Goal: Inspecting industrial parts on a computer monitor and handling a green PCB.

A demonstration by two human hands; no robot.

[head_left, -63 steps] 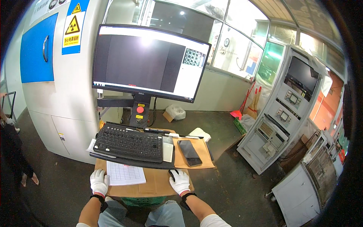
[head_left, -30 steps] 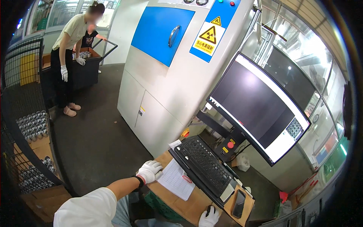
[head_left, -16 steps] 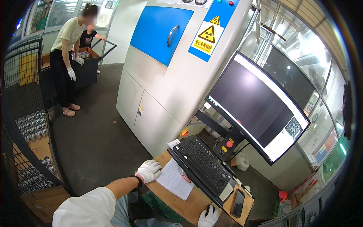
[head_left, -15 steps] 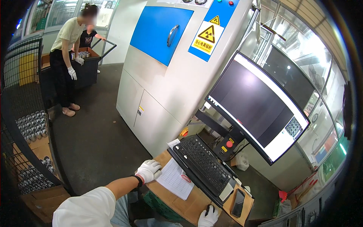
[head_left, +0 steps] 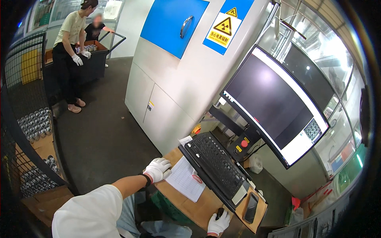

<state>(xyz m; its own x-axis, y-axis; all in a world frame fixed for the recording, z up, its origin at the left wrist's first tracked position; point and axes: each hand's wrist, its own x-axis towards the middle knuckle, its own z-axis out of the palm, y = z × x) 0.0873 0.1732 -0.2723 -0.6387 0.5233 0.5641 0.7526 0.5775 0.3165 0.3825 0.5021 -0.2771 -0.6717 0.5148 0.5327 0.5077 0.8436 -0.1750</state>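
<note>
My left hand (head_left: 158, 169), in a white knit glove, rests on the brown cardboard tabletop (head_left: 170, 156) at the left edge of a printed grid sheet (head_left: 184, 180). Its fingers lie loosely over the board, with nothing visible in them. At the front of the table, my right hand (head_left: 219, 223), also gloved, is closed around a black computer mouse (head_left: 220, 213). Between and beyond the hands, a black keyboard (head_left: 214, 162) lies on a slanted tray. Above it, a tilted monitor (head_left: 274, 107) shows a dark grey image and a small thumbnail of round shapes.
A phone (head_left: 251, 207) lies right of the keyboard. Behind stands a large white cabinet (head_left: 166, 91) with a blue door and radiation sign. A red button (head_left: 244, 143) sits below the monitor. At left, a mesh cage (head_left: 24, 71) borders shiny metal parts (head_left: 35, 125); two people stand by a cart (head_left: 95, 61).
The view has shifted slightly. The person in the light shirt has turned their head and moved their gloved hands closer to the cart. My hands stay in nearly the same places.
</note>
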